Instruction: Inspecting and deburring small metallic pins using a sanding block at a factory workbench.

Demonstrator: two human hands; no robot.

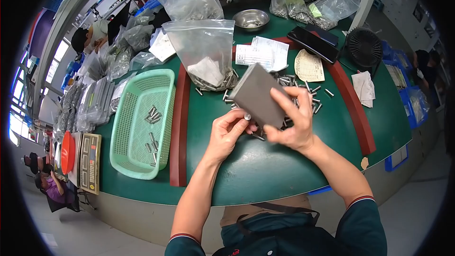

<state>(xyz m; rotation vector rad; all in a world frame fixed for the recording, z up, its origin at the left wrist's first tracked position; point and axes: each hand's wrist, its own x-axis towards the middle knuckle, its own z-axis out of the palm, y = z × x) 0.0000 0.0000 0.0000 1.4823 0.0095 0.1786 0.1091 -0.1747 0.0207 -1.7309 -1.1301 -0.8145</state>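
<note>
Hands (223, 135): pin (247, 117) pinched, block (258, 97) widely gripped

- There is room to slide over the green table (265, 178) between the forearms (196, 194).
- Red bars (179, 142) block both sides.
- A grey block (258, 92) fills the middle.
- Behind it, a big clear bag (199, 50) and metal pins (329, 93) get in the way.

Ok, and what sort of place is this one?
Probably a factory workshop that handles small metal parts: loose metal pins lie on the green tabletop, a clear plastic bag holds more, and a digital scale sits at the left.
</note>
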